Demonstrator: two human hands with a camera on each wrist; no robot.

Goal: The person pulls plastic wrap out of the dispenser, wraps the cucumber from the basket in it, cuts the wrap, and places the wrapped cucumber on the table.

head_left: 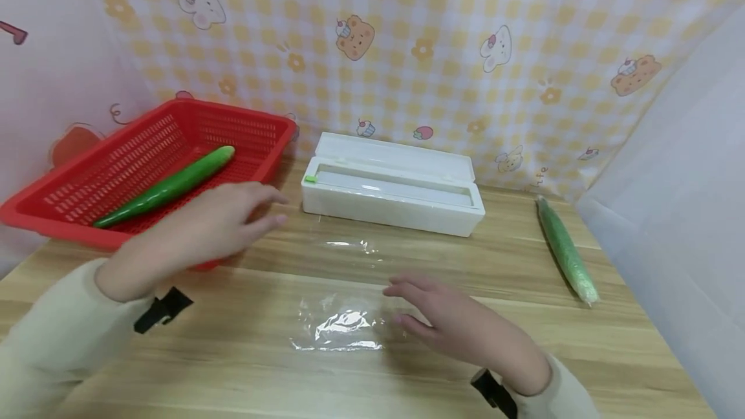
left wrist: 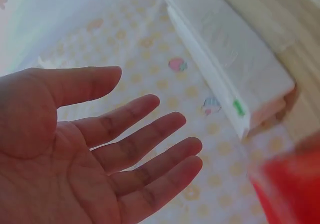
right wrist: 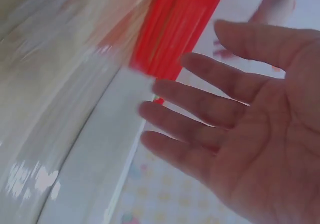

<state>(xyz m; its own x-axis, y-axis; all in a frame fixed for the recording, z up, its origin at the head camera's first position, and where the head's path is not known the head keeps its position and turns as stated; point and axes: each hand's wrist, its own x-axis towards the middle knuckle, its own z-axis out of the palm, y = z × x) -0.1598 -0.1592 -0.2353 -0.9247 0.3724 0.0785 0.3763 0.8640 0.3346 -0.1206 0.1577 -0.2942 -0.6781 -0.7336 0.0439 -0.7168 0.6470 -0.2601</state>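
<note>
Clear film (head_left: 343, 325) lies on the table (head_left: 250, 354) before the white box (head_left: 384, 207); a green cucumber (head_left: 171, 186) sits in the red basket (head_left: 278, 142), a wrapped cucumber (head_left: 564, 247) far right. Left hand (head_left: 233, 217) and right hand (head_left: 443, 317) hold nothing, fingers loosely extended.

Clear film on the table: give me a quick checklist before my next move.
1. Hands free: ok; left hand and right hand hold nothing.
2. Clear film spread on the table: ok.
3. Film separated from the white box: cannot tell; its far edge is too faint.
4. Box lid closed: not ok; it stands open.
5. Cucumber on film: not ok; it lies in the red basket.
</note>
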